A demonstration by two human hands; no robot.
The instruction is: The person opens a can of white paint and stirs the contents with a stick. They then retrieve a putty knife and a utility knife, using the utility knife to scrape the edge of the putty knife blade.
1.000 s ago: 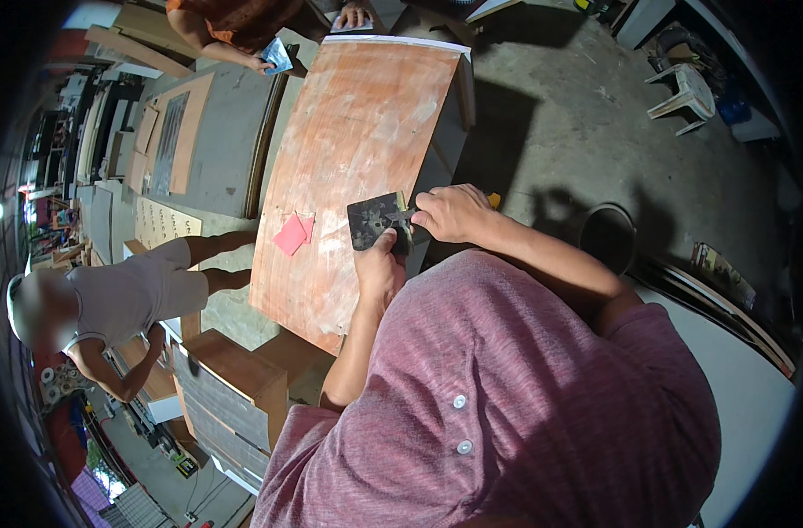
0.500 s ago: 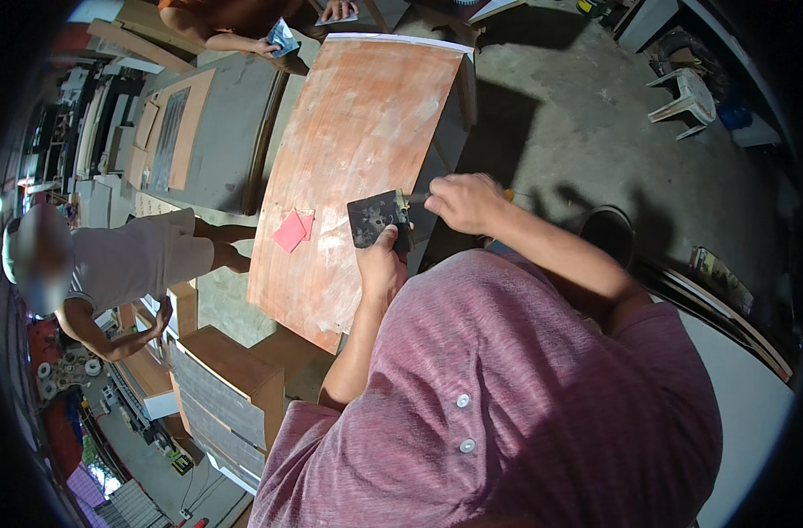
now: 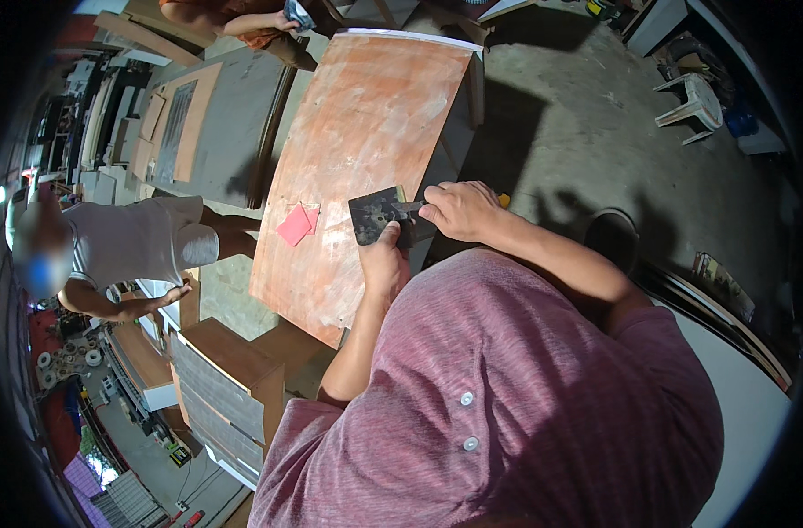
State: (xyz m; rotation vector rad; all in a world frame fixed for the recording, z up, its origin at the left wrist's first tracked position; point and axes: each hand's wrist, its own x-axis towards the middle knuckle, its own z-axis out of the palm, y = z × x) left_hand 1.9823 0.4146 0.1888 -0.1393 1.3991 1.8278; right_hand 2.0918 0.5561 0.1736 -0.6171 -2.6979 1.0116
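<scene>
In my left hand (image 3: 385, 260) is a flat black square plate (image 3: 371, 217) smeared with pale residue, with my thumb lying on its face. My right hand (image 3: 461, 209) is closed around a putty knife (image 3: 409, 208), whose blade lies against the plate's right edge. Both hands are over the near right side of a reddish wooden panel (image 3: 357, 114) streaked with whitish patches. Two pink sheets (image 3: 295, 225) overlap on the panel, left of the plate.
A person in light clothes (image 3: 138, 242) stands at the left. Another person's hand (image 3: 284, 21) holds a silvery packet past the panel's far left corner. Dark boards (image 3: 234, 114) lie to the left, a wooden cabinet (image 3: 230, 361) at lower left. A white stool (image 3: 696, 106) stands far right.
The putty knife's blade has come left onto the plate's edge. At the left, the person's hand has swung outward; the far person's packet has shifted up and right.
</scene>
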